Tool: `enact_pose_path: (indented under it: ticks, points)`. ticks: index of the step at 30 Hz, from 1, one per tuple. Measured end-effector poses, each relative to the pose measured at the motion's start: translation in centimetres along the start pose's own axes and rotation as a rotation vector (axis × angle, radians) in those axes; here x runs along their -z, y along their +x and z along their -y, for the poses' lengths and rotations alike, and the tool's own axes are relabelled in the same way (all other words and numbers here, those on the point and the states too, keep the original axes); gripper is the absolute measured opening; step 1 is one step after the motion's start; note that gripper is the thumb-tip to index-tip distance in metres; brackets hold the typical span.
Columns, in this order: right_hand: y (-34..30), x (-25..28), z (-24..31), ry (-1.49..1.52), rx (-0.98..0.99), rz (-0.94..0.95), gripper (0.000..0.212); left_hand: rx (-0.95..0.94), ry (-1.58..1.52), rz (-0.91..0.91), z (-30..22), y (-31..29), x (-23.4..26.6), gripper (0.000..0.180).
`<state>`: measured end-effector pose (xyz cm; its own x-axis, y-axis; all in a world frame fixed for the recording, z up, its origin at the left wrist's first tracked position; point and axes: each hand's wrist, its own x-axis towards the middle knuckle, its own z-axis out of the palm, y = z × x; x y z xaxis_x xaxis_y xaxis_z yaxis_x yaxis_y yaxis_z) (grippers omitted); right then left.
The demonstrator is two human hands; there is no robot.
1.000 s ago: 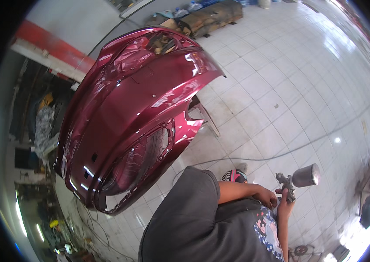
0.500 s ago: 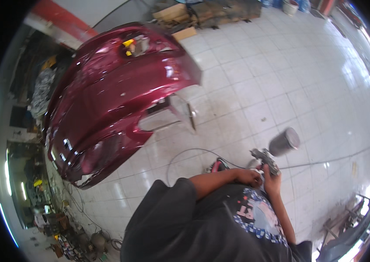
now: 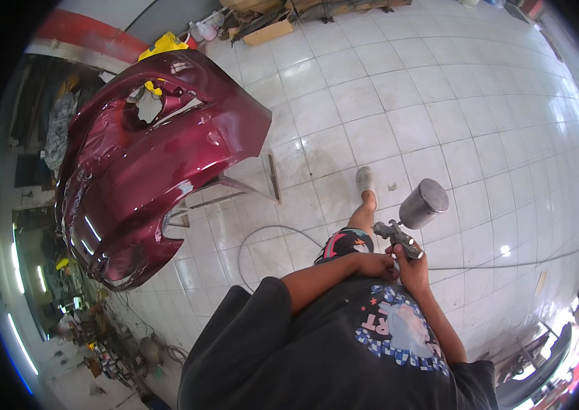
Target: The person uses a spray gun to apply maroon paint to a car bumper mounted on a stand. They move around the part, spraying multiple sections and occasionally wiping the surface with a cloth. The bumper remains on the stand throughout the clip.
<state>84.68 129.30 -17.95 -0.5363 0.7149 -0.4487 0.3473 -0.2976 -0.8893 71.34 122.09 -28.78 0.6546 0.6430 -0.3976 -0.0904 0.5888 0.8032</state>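
My right hand (image 3: 414,271) is wrapped round the handle of a metal paint spray gun (image 3: 398,240), held in front of my belly. On top of the gun sits a grey cylindrical cup (image 3: 424,203), tilted to the right. Close beside it, my left hand (image 3: 379,266) is closed with its fingers curled next to the gun's handle; what those fingers hold is hidden. A thin grey air hose (image 3: 262,229) loops over the floor on the left, and a hose also runs off to the right. To the left stands a glossy dark-red car bumper (image 3: 166,164), away from both hands.
A metal stand (image 3: 273,179) supports the bumper, one leg sticking out. My foot (image 3: 366,180) steps forward on the white tiled floor (image 3: 398,123). Cardboard (image 3: 269,33) lies at the far wall. Cluttered tools and cables line the left; a dark car part (image 3: 542,372) lies at lower right.
The bumper has shifted left in view as I move. My leg and foot have come into sight ahead. The spray gun stays in my right hand, slightly higher and further left in view.
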Motion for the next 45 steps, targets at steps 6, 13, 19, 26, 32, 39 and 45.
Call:
enact_pose_path:
  ticks: [6,13,19,26,32,39,45]
  points:
    - [10.9,5.9,5.3,-0.050,-0.014,-0.103,0.026,-0.063,-0.133,0.303,-6.0,9.7,9.5,0.009]
    - [22.8,10.3,12.1,-0.156,0.093,-0.066,0.028,-0.092,-0.123,0.212,-16.6,13.1,18.6,0.011]
    - [31.7,13.2,16.9,-0.147,-0.104,0.127,0.026,-0.114,-0.409,-0.072,-20.5,15.6,23.0,0.010]
    - [44.0,19.3,17.5,-0.143,-0.272,0.398,0.033,-0.044,-0.533,-0.470,-26.2,20.7,27.1,0.016]
    - [51.8,23.8,19.5,-0.199,-0.059,0.536,0.040,-0.238,-0.915,-0.580,-27.8,28.0,27.5,0.014]
    - [56.2,25.8,20.2,-0.135,-0.185,0.609,0.041,-0.175,-1.064,-0.650,-31.3,30.5,29.2,0.013]
    - [58.7,25.7,20.6,-0.198,-0.187,0.596,0.042,-0.298,-1.277,-0.648,-33.0,31.1,29.8,0.026]
